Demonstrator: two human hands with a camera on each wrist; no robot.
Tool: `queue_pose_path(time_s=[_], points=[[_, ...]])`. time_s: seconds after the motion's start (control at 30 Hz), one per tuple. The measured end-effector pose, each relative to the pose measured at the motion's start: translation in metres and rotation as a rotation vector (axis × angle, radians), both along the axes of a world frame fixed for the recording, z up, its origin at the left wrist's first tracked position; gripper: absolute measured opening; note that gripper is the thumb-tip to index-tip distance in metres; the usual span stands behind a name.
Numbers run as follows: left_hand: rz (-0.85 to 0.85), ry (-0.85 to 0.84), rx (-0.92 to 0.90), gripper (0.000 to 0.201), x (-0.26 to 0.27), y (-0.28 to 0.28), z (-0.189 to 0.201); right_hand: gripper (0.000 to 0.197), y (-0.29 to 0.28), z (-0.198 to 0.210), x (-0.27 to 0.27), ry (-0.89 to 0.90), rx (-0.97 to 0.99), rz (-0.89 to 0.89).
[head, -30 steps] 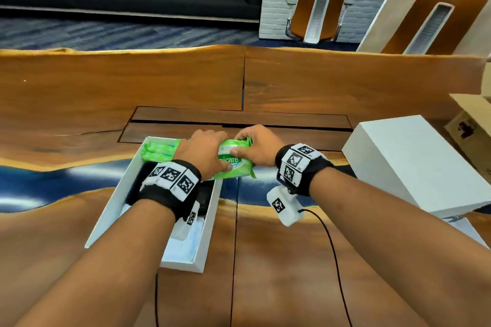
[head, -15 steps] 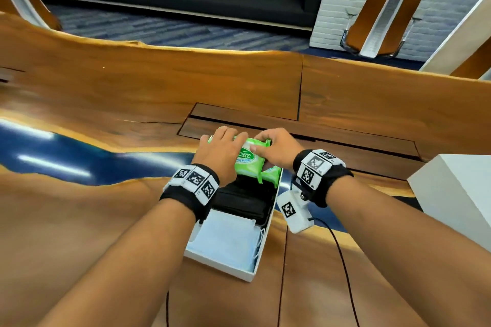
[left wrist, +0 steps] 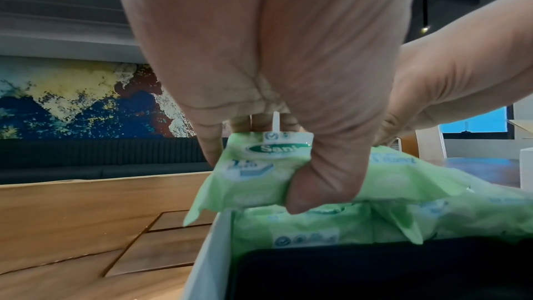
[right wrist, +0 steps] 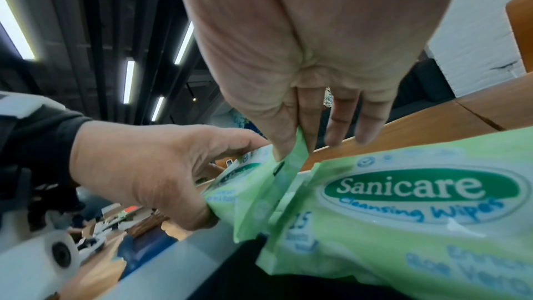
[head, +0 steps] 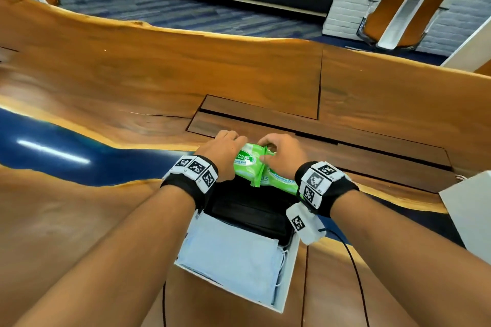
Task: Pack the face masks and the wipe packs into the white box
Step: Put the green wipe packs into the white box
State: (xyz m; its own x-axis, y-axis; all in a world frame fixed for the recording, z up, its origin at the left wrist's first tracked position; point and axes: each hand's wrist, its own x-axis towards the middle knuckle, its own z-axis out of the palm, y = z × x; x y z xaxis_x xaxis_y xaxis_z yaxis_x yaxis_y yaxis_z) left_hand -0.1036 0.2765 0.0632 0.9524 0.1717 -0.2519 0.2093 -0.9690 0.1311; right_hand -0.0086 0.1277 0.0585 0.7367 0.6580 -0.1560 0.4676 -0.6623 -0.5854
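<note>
- Wipe packs first: the soft green plastic wipe pack [head: 245,160] I am seating sits just below the middle of the head frame, at the far end of the white box, with its left end hanging over the box's left wall in the left wrist view.
- My left hand [head: 224,155], left of centre in the head view, has its fingers and thumb curled round the left end of that pack, I judge so that I can steer it down inside the wall.
- My right hand [head: 285,155], just right of centre, pinches the pack's crimped green end flap [right wrist: 288,163] between thumb and forefinger; the other fingers hang loose. Holding both ends keeps the floppy pack level.
- A second green wipe pack labelled Sanicare [right wrist: 418,213] lies right of the flap, already in the box, so the held one goes in beside it; another green pack [left wrist: 317,232] shows beneath the held one in the left wrist view.
- The rectangular white cardboard box [head: 288,281] runs from the lower middle of the head frame up to my hands, on the brown wooden table with a blue resin strip [head: 106,82].
- Pale blue folded face masks [head: 228,257] fill the box's near end and a stack of black face masks [head: 247,210] the middle, leaving the far end for the wipes.
- At the right edge stands a white box-shaped thing [head: 470,207], possibly the lid.
</note>
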Motion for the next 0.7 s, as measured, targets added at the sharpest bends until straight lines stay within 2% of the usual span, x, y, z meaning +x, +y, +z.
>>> queue_pose_path(time_s=[0.13, 0.27, 0.43, 0.57, 0.7], points=[[-0.024, 0.021, -0.013, 0.081, 0.008, 0.003, -0.012, 0.027, 0.0, -0.011, 0.005, -0.013, -0.1, -0.03], [-0.054, -0.004, -0.009, 0.083, 0.012, 0.009, -0.021, 0.041, 0.0, -0.018, 0.006, 0.002, -0.128, -0.053], [-0.089, 0.157, 0.094, 0.102, 0.016, 0.012, -0.031, 0.055, 0.001, -0.022, 0.004, -0.005, -0.206, -0.044], [-0.097, 0.216, 0.15, 0.105, 0.025, 0.005, -0.04, 0.052, 0.001, -0.022, -0.001, -0.071, -0.342, 0.082], [-0.06, 0.243, 0.14, 0.102, 0.029, 0.001, -0.048, 0.066, -0.001, -0.027, -0.001, -0.11, -0.479, 0.227]])
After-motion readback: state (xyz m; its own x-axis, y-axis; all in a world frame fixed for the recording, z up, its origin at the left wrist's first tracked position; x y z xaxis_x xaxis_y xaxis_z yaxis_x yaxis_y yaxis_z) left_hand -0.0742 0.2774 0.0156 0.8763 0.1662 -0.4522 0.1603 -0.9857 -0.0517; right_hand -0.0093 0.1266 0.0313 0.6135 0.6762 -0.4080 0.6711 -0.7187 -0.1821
